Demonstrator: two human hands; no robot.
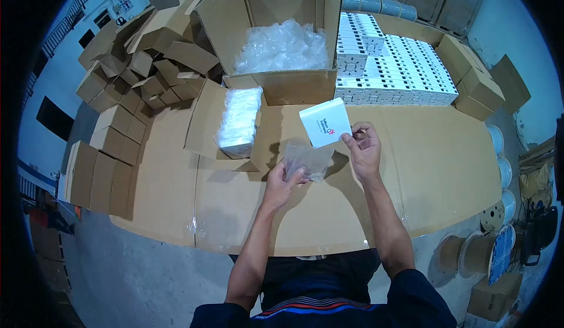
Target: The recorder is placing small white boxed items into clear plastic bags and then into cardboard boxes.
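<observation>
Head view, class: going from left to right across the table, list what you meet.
Pile of flattened cartons → plastic-wrapped white bundle → left hand holding a clear bag → right hand holding a small white box → stacked white boxes

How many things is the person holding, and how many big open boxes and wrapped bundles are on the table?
Small white box, held in the right hand: 1
Clear plastic bag, held in the left hand: 1
Big open cardboard box with plastic inside: 1
Plastic-wrapped white bundle: 1
Total: 4
The stacked white boxes behind are too many to count.
</observation>
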